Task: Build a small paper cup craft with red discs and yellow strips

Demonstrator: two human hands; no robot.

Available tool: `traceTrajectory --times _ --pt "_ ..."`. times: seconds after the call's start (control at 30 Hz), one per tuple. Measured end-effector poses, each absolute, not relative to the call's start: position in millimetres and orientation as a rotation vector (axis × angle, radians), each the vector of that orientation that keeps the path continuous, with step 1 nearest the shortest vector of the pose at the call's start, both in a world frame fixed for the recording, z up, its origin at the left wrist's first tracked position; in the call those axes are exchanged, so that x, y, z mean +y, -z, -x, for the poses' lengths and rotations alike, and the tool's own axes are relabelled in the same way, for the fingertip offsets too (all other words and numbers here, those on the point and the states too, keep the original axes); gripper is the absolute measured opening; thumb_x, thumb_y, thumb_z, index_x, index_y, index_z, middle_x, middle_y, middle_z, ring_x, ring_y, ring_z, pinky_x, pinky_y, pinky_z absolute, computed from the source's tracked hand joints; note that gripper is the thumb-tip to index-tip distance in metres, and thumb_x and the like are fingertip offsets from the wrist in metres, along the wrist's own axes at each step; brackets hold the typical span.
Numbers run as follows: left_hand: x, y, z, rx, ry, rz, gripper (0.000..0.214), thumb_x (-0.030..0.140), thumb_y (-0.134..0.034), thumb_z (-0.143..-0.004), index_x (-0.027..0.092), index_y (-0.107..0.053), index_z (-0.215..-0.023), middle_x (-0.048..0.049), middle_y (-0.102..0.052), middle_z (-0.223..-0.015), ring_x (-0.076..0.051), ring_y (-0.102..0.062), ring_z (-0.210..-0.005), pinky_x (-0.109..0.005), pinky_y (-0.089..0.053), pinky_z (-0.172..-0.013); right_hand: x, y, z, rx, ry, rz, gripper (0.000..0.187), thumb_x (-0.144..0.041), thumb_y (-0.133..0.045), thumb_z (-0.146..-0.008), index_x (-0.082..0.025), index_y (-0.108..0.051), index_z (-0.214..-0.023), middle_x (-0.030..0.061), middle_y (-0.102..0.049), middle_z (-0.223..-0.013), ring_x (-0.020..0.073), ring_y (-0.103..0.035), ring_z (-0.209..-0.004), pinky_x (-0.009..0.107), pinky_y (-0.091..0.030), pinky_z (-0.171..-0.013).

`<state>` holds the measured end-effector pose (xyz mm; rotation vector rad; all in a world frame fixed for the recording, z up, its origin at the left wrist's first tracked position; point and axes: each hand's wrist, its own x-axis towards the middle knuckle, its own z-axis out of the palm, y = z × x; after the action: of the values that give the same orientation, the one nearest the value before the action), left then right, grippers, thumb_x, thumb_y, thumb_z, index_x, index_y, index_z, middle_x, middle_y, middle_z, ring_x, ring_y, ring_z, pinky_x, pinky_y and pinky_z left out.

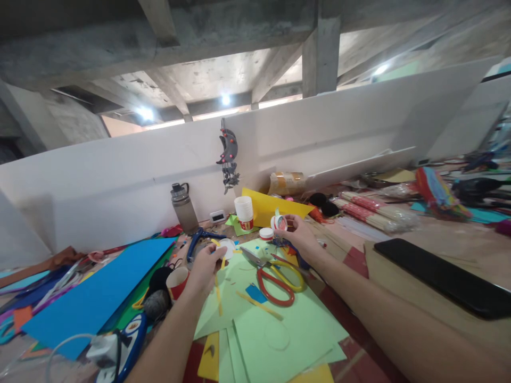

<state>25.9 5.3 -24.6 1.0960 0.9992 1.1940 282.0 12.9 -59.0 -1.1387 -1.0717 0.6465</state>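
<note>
My left hand (pixel 207 266) is closed on a white disc (pixel 227 248), with a yellow paper strip (pixel 223 261) alongside it. In my right hand (pixel 299 234) is a small round white tub (pixel 278 223) with a reddish face, pinched between thumb and fingers. A similar white tub with a red band (pixel 266 234) rests on the table just left of that hand. Below and between the hands, scissors with one red and one yellow handle (pixel 275 287) lie slightly apart on light green paper (pixel 279 340). Yellow strips and a blue scrap (pixel 255 293) are scattered there.
Stacked paper cups (pixel 244 213) and a grey bottle (pixel 184 208) stand behind. A blue glue gun (pixel 195 242), a red cup (pixel 178 282) and blue card (pixel 104 287) are at left. A black phone (pixel 443 276) lies at right. A white panel (pixel 120 186) bounds the back.
</note>
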Motion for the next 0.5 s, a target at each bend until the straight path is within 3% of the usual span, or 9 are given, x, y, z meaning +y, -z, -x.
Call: traceTrajectory --times 0.5 --pt "6.6 25.5 -25.8 0.982 -1.196 -1.090 0.028 0.022 -0.075 -0.053 0.014 -0.054 -0.069 0.0037 -0.054 -0.061 -0.007 -0.048 -0.051 -0.020 -0.042 -0.052 13.5 59.9 -282.0 -1.078 -0.624 1.167 0.044 -0.031 -0.074 -0.058 -0.019 -0.051 -0.094 0.0071 -0.064 -0.098 0.0189 -0.063 -0.079 0.032 -0.053 -0.068"
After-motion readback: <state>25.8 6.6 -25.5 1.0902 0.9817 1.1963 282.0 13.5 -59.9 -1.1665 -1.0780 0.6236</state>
